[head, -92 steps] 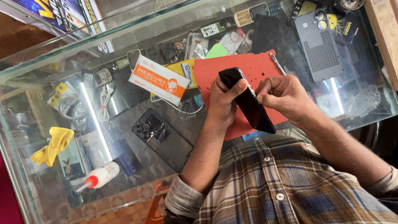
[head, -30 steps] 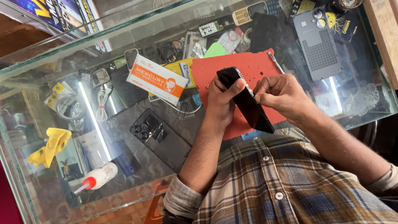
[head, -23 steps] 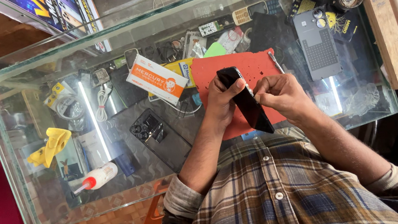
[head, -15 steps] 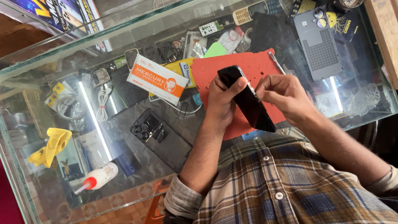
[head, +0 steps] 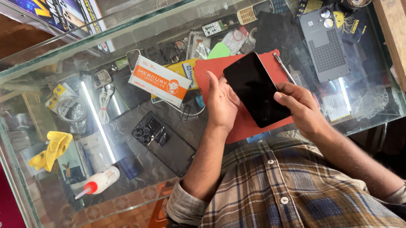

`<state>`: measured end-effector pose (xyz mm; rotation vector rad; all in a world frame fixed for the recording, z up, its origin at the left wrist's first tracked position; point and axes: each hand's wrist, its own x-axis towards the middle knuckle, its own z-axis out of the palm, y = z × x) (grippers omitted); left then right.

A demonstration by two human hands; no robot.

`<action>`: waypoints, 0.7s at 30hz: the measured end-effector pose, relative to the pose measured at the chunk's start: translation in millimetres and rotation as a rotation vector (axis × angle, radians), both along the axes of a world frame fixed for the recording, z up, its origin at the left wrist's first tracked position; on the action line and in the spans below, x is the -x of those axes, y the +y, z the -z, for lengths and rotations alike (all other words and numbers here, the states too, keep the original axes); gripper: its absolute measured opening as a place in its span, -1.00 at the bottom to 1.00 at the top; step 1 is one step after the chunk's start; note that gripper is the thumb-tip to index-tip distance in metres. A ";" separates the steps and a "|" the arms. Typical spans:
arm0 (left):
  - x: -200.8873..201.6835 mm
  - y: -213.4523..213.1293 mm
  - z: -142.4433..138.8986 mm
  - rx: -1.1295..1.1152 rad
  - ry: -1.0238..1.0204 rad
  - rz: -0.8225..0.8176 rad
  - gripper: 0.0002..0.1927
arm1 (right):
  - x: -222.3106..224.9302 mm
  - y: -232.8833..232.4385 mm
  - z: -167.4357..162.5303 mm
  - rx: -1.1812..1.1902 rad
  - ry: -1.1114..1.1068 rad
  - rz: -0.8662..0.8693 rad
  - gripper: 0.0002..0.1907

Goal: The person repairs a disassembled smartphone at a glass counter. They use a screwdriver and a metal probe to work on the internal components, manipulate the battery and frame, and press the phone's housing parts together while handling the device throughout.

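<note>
— Flat now, that phone (head: 257, 90) — a moment ago it stood on edge between the hands, and now its dark screen faces straight up.

— Who has hold of it?

— Both. Left hand (head: 220, 102) wraps the left long edge, thumb pointing up beside the glass, fingers curled under. Right hand (head: 299, 108) grips the near right corner, thumb lying on the screen edge.

— Where is it sitting?

— Held just above the red mat (head: 218, 70), over the middle of the glass counter (head: 23, 167); whether its back touches the mat I cannot tell.

— What's around it?

— Thin metal tool (head: 284, 68) on the mat just right of the phone. Farther right, a grey phone back (head: 325, 45) with two round camera rings. Left of the left hand, a white and orange box (head: 159, 80), and nearer, a black phone back (head: 162, 142) lying camera up.

— And the far left?

— Yellow cloth (head: 52, 150), and a small white glue bottle (head: 99, 182) with a red tip at the near left.
</note>
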<state>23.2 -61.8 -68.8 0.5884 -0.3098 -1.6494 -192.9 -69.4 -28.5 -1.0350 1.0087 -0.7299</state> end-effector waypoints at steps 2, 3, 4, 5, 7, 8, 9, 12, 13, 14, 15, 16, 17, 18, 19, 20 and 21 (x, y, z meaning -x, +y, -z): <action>-0.8 0.9 4.9 0.120 -0.014 -0.017 -0.16 | 0.7 -0.5 1.1 -0.013 0.001 -0.001 -0.66; -1.8 2.0 5.7 0.097 -0.047 -0.002 -0.16 | 0.7 -0.5 1.2 -0.008 0.003 -0.006 -0.67; -3.3 2.6 5.0 0.074 -0.080 0.013 -0.14 | 0.9 -1.1 1.0 -0.001 0.004 -0.012 -0.67; -4.2 3.1 3.0 0.052 -0.114 0.027 -0.13 | 1.0 -1.4 0.5 -0.017 -0.011 -0.011 -0.67; -4.7 3.1 -3.4 0.070 -0.119 0.038 -0.15 | 0.2 -0.9 -0.6 -0.049 -0.042 -0.010 -0.67; -4.5 3.0 -7.4 0.078 -0.122 0.044 -0.16 | -0.4 -0.8 -1.2 -0.054 -0.056 -0.009 -0.67; -4.6 3.3 -11.3 0.089 -0.133 0.037 -0.18 | -1.4 -0.5 -1.8 -0.058 -0.071 -0.008 -0.67; -5.1 4.5 -20.0 0.133 -0.153 0.022 -0.21 | -3.8 0.1 -4.8 -0.047 -0.062 -0.020 -0.69; -5.9 4.8 -21.8 0.154 -0.150 0.020 -0.21 | -4.6 0.2 -6.1 -0.039 -0.050 -0.027 -0.69; -6.9 5.4 -23.0 0.175 -0.148 0.018 -0.21 | -5.4 0.5 -7.5 -0.038 -0.051 -0.028 -0.69; -7.6 6.4 -23.9 0.144 -0.159 0.001 -0.29 | -5.9 0.9 -9.2 -0.038 -0.053 -0.028 -0.69; -7.9 7.4 -24.8 0.112 -0.170 -0.017 -0.36 | -6.0 1.0 -10.9 -0.037 -0.054 -0.029 -0.68; -8.0 8.3 -25.6 0.081 -0.182 -0.034 -0.43 | -6.1 1.4 -12.7 -0.046 -0.075 -0.027 -0.68; -7.9 9.0 -26.5 0.086 -0.229 -0.055 -0.56 | -6.1 1.8 -14.4 -0.054 -0.095 -0.025 -0.67; -7.6 10.3 -27.5 0.090 -0.276 -0.076 -0.66 | -6.5 2.4 -15.7 -0.063 -0.115 -0.022 -0.66; -7.2 10.8 -28.8 0.094 -0.323 -0.097 -0.68 | -5.9 2.6 -17.4 -0.052 -0.118 -0.028 -0.66; -7.4 12.0 -30.1 0.081 -0.355 -0.091 -0.68 | -4.7 3.2 -19.2 -0.042 -0.120 -0.033 -0.66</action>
